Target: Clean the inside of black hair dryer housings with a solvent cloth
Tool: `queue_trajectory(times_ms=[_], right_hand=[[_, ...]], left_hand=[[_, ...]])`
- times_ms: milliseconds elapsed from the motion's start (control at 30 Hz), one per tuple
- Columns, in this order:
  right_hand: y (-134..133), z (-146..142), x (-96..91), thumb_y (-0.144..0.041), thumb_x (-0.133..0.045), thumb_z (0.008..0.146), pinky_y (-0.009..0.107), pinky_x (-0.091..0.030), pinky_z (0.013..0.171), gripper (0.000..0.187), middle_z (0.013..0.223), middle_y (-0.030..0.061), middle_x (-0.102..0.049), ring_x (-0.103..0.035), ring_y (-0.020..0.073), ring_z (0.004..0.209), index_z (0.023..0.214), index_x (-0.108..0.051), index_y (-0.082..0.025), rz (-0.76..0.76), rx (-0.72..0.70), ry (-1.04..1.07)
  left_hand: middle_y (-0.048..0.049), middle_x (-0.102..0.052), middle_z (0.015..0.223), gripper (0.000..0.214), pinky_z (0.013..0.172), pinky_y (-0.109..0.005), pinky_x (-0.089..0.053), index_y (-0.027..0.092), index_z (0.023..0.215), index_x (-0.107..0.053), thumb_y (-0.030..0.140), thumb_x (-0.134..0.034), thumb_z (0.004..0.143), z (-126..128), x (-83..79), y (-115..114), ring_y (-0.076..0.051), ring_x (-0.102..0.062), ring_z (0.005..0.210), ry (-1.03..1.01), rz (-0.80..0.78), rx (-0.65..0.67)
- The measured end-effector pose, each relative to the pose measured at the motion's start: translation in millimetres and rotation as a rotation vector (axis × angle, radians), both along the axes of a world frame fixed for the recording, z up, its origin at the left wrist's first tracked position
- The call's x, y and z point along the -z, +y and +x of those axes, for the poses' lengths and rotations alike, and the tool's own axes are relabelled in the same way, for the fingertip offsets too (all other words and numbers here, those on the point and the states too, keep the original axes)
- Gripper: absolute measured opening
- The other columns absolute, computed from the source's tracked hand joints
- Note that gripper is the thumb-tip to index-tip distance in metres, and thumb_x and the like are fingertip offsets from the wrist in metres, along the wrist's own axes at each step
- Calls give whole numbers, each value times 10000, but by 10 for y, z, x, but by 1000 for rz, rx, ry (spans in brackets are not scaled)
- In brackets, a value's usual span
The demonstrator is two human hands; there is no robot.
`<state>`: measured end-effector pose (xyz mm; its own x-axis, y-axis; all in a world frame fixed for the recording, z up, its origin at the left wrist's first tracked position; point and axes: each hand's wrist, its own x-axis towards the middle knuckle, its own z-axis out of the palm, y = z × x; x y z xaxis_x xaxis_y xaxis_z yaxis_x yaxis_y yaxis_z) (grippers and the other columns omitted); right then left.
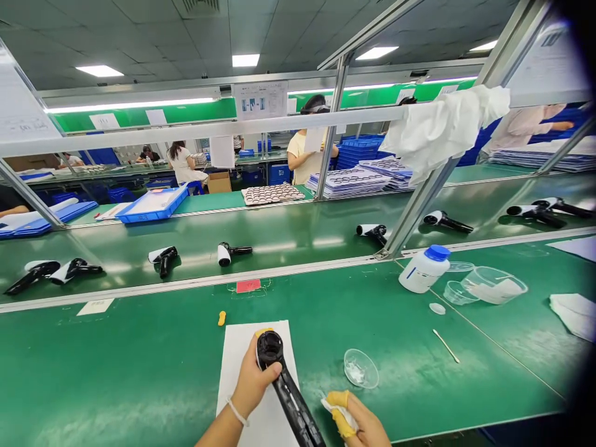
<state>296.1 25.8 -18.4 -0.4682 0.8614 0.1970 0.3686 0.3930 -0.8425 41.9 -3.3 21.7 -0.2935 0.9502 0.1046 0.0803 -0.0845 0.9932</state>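
Note:
My left hand is wrapped round the head of a black hair dryer, its thumb pressed on the side. The dryer's round opening faces up and its handle slants down to the right, over a white sheet of paper. Yellow finger cots cover fingertips of my right hand, which pinches a small white cloth to the right of the handle. Just beyond that hand stands a clear dish with white bits in it. A loose yellow finger cot lies past the paper.
Several hair dryers lie along the conveyor belt ahead. On the right are a white bottle with a blue cap, clear plastic tubs, a cotton swab and a folded cloth. A metal post rises there. Other people sit beyond.

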Motion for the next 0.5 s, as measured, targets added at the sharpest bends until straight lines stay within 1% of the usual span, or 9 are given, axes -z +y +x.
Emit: queue_trajectory(times_ms=[67, 100, 133, 167, 233, 267, 333, 400, 500], right_hand=[[-23, 77, -123, -488, -555, 810, 324, -536, 786, 312, 911, 91, -701, -655, 258, 885, 908, -738, -255, -153, -7, 57], [-37, 111, -177, -533, -591, 778, 319, -536, 742, 340, 851, 92, -695, -654, 247, 812, 865, -744, -243, -252, -4, 93], [-52, 142, -227, -579, -624, 740, 302, -528, 656, 380, 785, 87, -681, -636, 216, 694, 827, -741, -228, -366, 13, 143], [-67, 169, -276, -618, -649, 702, 275, -491, 553, 425, 728, 76, -662, -582, 168, 564, 803, -731, -213, -479, 47, 215], [-92, 218, -382, -661, -683, 646, 219, -341, 408, 489, 662, 47, -626, -405, 69, 398, 792, -698, -194, -656, 128, 396], [-97, 242, -444, -661, -694, 639, 203, -277, 389, 497, 659, 41, -621, -343, 43, 378, 800, -680, -191, -703, 165, 478], [-87, 296, -575, -640, -698, 657, 192, -209, 392, 487, 633, 31, -611, -289, 30, 380, 850, -652, -195, -739, 195, 572], [-46, 357, -688, -635, -685, 680, 192, -166, 398, 489, 533, 2, -558, -253, 35, 373, 881, -632, -193, -758, 177, 575], [54, 440, -772, -630, -663, 712, 195, -150, 416, 467, 554, -25, -532, -232, 21, 376, 836, -594, -185, -732, 122, 523]], left_hand=[[-118, -587, 1196, 747, 1014, -427, -416, 204, 1194, -522, 659, -696, 628, 85, 21, 7, -314, -523, 1157, 8, 11, 31], [-118, -583, 1201, 739, 1011, -427, -416, 203, 1193, -523, 651, -698, 632, 113, 25, 12, -315, -521, 1159, 12, 14, 47], [-117, -584, 1199, 730, 1007, -428, -418, 201, 1187, -527, 649, -696, 636, 133, 25, 18, -317, -521, 1157, 15, 18, 62], [-117, -588, 1192, 724, 1002, -430, -420, 198, 1181, -531, 650, -692, 639, 149, 22, 26, -318, -523, 1152, 16, 20, 75], [-115, -597, 1177, 722, 999, -435, -422, 194, 1174, -537, 659, -684, 641, 170, 13, 44, -322, -527, 1150, 18, 23, 95], [-116, -600, 1175, 727, 1000, -436, -423, 194, 1169, -540, 668, -681, 636, 175, 11, 53, -324, -527, 1153, 19, 21, 100], [-119, -599, 1180, 744, 1006, -434, -424, 198, 1164, -545, 688, -677, 619, 173, 23, 67, -328, -527, 1162, 27, 13, 93], [-126, -592, 1197, 766, 1019, -433, -420, 205, 1183, -534, 697, -674, 613, 155, 63, 74, -329, -527, 1174, 36, 7, 72], [-134, -575, 1231, 783, 1033, -438, -414, 212, 1219, -501, 685, -678, 620, 109, 153, 80, -331, -520, 1197, 51, 5, 48]])
